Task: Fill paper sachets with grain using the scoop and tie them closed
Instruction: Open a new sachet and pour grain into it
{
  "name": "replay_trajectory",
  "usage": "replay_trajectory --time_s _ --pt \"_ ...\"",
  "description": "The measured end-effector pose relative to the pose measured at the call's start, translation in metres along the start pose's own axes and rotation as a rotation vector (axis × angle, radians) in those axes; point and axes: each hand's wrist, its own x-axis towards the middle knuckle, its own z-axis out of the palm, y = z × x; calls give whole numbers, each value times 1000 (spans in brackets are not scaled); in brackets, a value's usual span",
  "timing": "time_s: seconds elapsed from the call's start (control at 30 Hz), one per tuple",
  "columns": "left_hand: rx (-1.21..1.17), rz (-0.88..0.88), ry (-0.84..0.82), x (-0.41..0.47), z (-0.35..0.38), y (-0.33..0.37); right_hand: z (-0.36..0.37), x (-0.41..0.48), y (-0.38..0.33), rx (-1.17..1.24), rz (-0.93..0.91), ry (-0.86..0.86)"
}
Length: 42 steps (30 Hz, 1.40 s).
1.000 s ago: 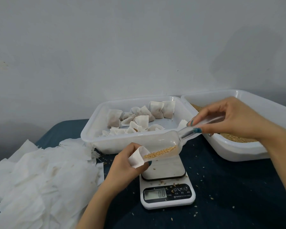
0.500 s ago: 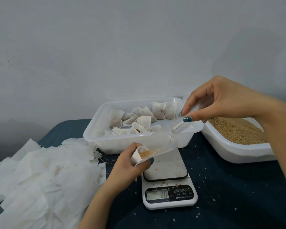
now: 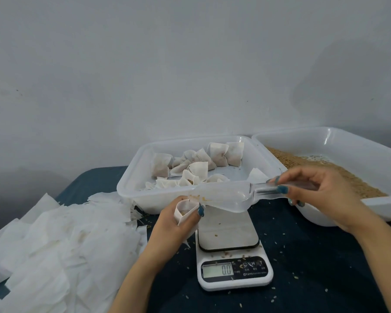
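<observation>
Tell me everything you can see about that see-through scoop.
The scoop looks like clear, colourless plastic: a rounded trough-like bowl running into a narrow handle. The right hand pinches the handle between thumb and fingers. It hangs roughly level above the kitchen scale, with its lip pointing left at the open mouth of the paper sachet that the left hand holds. The bowl is almost empty; a few grains sit near the lip. Whether the lip touches the sachet is unclear.
</observation>
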Motion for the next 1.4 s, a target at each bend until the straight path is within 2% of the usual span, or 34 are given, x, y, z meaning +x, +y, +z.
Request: replay_trajectory --time_s 0.1,0.3,0.47,0.6,0.73,0.8,0.87,0.93,1.0,1.03,1.1,1.17,1.23,1.33,1.4 --pt "2 -16 44 2 0 2 1 -8 11 77 16 96" --pt "14 32 44 -1 -1 5 -6 -3 15 147 51 449" --pt "93 57 80 1 -2 5 -13 15 24 -235 128 552" --pt "253 133 195 5 -1 5 -19 33 42 -496 282 486" --pt "223 156 126 8 2 17 -23 40 46 -754 510 216" --pt "257 213 98 11 5 27 -19 38 43 -854 549 161" --pt "249 249 62 15 11 37 -8 35 39 -937 431 262" --pt "214 274 27 20 18 45 10 29 35 -989 176 388" --pt "191 291 10 25 27 46 35 23 30 -890 -68 378" --pt "180 289 5 29 31 44 48 21 29 -806 -128 332" --pt "152 232 1 34 37 35 68 17 36 -684 -136 248" --pt "154 143 0 35 40 21 79 12 48 -623 -130 234" --pt "228 91 11 33 39 5 84 6 57 -608 -138 258" --pt "333 76 74 27 30 -9 83 0 60 -719 -252 351" --pt "371 65 114 24 25 -14 81 -2 59 -678 -246 375"
